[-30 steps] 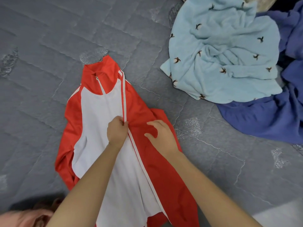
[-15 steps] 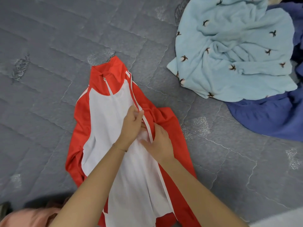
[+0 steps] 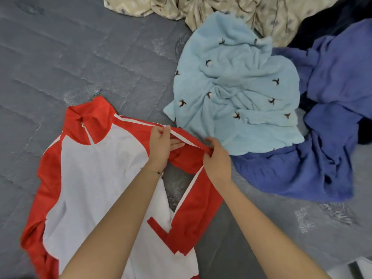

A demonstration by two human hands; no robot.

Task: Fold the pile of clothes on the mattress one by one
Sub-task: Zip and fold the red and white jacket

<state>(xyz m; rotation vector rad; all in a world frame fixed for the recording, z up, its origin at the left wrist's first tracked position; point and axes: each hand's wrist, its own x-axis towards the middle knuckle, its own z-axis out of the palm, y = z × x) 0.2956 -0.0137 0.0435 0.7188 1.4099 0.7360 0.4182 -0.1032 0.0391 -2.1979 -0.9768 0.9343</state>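
Observation:
A red and white zip jacket [image 3: 96, 178] lies front up on the grey quilted mattress [image 3: 60, 57], collar toward the far side. Its right sleeve [image 3: 193, 190] is pulled out sideways and bent, red with a white stripe. My left hand [image 3: 161, 146] pinches the striped sleeve near the shoulder. My right hand [image 3: 217, 158] grips the sleeve at its bend, close to the pile. The pile sits at the right: a light blue garment with small dark birds [image 3: 237, 87] on top of a purple-blue one [image 3: 322, 137].
A beige patterned cloth [image 3: 201, 9] lies bunched along the far edge, and a dark garment [image 3: 332, 23] shows at the top right. Bare mattress stretches to the left and far left. A pale surface edge [image 3: 358, 266] shows at the bottom right corner.
The sleeve lay folded over the jacket front; both hands have taken it and drawn it out to the right. The view has also shifted, showing more of the pile.

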